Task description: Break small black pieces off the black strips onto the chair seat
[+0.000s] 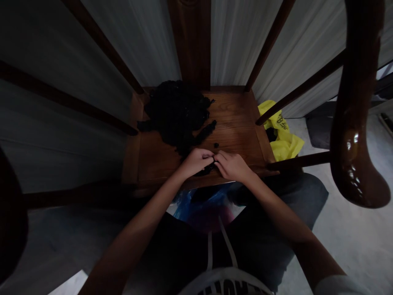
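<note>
Head view: black pile (178, 112) on wooden seat (235, 119), grey floor (353, 233).

I see one camera, worn on the person's head; it faces forward and steeply down, near above left hand (196, 161), right hand (231, 165) and seat (235, 119).

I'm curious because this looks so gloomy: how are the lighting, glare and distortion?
Head view: dim, the black pile showing little detail; head view: the dark piece by the left hand and right hand looks indistinct; head view: glare spots on the glossy armrest; head view: chair rods splay outward, perhaps from lens distortion.
</note>
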`<state>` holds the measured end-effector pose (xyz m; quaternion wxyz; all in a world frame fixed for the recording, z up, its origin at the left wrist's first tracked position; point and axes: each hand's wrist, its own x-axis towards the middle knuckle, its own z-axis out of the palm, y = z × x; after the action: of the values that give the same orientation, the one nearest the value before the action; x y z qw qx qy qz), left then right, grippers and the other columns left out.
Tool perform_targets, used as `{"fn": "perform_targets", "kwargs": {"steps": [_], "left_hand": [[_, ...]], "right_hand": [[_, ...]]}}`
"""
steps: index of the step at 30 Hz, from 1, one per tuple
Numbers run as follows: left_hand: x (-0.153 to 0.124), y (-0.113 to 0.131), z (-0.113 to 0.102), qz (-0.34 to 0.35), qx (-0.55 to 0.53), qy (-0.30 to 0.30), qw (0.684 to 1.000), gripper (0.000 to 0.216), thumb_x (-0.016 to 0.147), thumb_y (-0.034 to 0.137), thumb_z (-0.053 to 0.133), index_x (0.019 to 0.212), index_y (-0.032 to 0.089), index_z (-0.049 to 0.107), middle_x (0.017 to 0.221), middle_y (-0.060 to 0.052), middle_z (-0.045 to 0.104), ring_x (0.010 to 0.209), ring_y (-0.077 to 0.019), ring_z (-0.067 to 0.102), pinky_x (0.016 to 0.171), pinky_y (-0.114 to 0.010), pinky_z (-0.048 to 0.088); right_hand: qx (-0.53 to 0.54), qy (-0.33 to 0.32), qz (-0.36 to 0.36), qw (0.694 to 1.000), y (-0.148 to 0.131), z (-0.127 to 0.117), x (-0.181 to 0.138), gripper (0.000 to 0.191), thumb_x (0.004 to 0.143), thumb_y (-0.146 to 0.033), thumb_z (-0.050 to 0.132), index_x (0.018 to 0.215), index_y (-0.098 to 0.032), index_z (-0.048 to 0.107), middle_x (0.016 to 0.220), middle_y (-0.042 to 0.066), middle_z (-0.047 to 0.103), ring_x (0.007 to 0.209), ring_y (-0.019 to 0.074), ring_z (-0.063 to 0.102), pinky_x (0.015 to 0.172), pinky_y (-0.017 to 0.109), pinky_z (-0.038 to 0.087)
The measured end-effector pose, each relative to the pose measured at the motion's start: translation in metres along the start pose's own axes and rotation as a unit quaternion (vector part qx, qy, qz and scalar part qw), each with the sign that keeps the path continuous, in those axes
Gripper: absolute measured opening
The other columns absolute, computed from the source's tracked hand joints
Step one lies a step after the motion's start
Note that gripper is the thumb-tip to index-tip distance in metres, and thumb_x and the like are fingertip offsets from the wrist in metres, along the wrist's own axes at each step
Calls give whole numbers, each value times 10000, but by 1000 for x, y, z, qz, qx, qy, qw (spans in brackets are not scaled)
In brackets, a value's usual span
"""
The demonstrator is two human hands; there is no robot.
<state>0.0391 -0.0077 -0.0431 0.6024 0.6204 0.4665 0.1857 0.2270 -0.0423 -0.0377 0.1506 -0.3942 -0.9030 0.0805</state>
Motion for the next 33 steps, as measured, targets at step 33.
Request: {"fn": "perform_targets", "kwargs": {"steps": [33], "left_hand": [[-3, 1, -8, -42, -36, 28, 998, 362, 754, 204, 527, 1060, 136, 709, 638, 13, 615, 401, -38, 416, 396, -159, 321]], "right_hand": [[303, 53, 60, 950, 3, 5, 2, 105, 874, -232, 529, 798, -203, 463, 814, 7, 499, 780, 143, 505, 714, 258, 388]]}}
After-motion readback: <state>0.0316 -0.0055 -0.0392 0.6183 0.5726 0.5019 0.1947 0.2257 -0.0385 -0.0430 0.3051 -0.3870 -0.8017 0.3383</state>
